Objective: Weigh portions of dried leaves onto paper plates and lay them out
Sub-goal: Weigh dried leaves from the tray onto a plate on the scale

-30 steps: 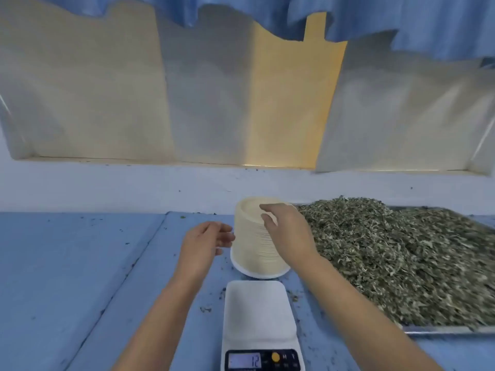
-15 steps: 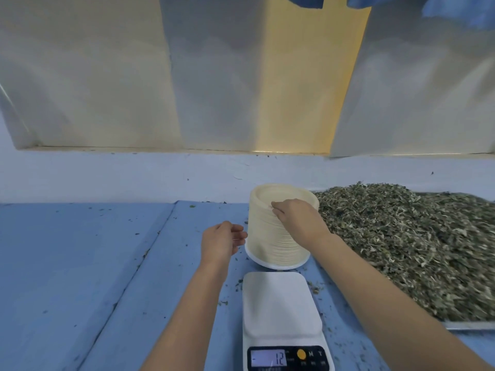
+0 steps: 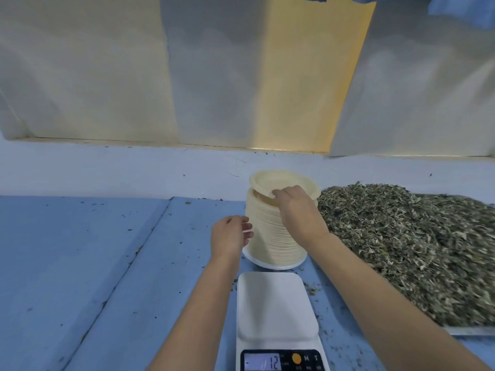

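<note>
A tall stack of cream paper plates [image 3: 270, 236] stands on the blue table behind a white digital scale [image 3: 276, 306]. My right hand [image 3: 300, 212] pinches the near rim of the top plate [image 3: 281, 183], which is tilted up off the stack. My left hand [image 3: 230, 236] hovers at the stack's left side with loosely curled fingers, holding nothing. The scale's platform is bare and its display [image 3: 263, 362] shows 12. A large heap of dried green leaves [image 3: 417, 245] fills a metal tray to the right.
The blue table [image 3: 80, 263] stretches left, with a seam running diagonally and scattered leaf crumbs. The metal tray's front edge [image 3: 468, 330] lies at right. A pale wall and window ledge [image 3: 160, 141] stand behind.
My right hand has lifted the top plate's near edge, tilting it off the stack. The left hand stays beside the stack. The camera has tipped down slightly.
</note>
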A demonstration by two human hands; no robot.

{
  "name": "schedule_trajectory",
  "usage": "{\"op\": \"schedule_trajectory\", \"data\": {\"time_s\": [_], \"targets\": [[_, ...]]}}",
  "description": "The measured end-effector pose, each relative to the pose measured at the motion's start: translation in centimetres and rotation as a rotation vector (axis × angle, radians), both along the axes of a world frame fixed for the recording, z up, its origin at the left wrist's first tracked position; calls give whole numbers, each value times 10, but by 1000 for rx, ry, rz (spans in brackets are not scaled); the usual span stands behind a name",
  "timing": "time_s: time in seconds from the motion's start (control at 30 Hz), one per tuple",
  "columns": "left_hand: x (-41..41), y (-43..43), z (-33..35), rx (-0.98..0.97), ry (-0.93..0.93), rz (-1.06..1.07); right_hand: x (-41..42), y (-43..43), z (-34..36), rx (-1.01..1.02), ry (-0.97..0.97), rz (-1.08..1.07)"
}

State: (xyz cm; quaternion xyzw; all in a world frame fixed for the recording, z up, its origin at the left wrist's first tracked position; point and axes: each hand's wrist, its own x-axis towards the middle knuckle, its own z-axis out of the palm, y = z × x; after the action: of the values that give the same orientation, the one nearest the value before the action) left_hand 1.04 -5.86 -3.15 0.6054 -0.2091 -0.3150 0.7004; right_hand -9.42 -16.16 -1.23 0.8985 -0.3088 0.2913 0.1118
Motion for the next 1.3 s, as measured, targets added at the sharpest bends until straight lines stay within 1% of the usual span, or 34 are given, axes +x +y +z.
{"op": "schedule_trajectory", "data": {"time_s": [0.13,0.2,0.27,0.33,0.37,0.4,0.43,0.5,0.6,0.63,0.67,0.73,0.83,0.9,0.97,1.07,1.3], "targets": [[-2,0,8,-101,17,24,-7,19,0,-263,-190,184],[0,2,15,-142,33,34,-9,31,-8,-386,-223,265],[0,7,17,-163,-1,93,-12,43,-18,-445,-228,338],[-1,14,14,-136,-90,168,-17,53,-27,-429,-225,385],[-2,18,10,-126,-133,192,-21,59,-30,-367,-251,384],[-5,24,6,-119,-164,204,-25,65,-32,-247,-309,367],[-7,30,3,-110,-188,208,-29,71,-32,-101,-406,339],[-10,42,-7,-75,-224,187,-41,77,-30,167,-679,233],[-15,60,-19,-21,-257,77,-59,77,-30,617,-1000,107],[-15,65,-22,-6,-260,35,-63,76,-33,735,-1063,95],[-15,69,-26,6,-267,1,-67,75,-38,799,-1081,76],[-13,74,-36,28,-299,-32,-73,75,-49,845,-1046,24],[-9,76,-49,89,-374,-12,-79,76,-65,911,-1056,-24],[-9,75,-57,113,-384,16,-80,75,-74,940,-1043,-56],[-9,74,-65,149,-334,41,-79,73,-83,962,-1028,-87],[-11,75,-72,145,-209,41,-78,71,-92,981,-999,-125],[-13,71,-83,142,-118,43,-75,71,-102,979,-931,-152]]}}
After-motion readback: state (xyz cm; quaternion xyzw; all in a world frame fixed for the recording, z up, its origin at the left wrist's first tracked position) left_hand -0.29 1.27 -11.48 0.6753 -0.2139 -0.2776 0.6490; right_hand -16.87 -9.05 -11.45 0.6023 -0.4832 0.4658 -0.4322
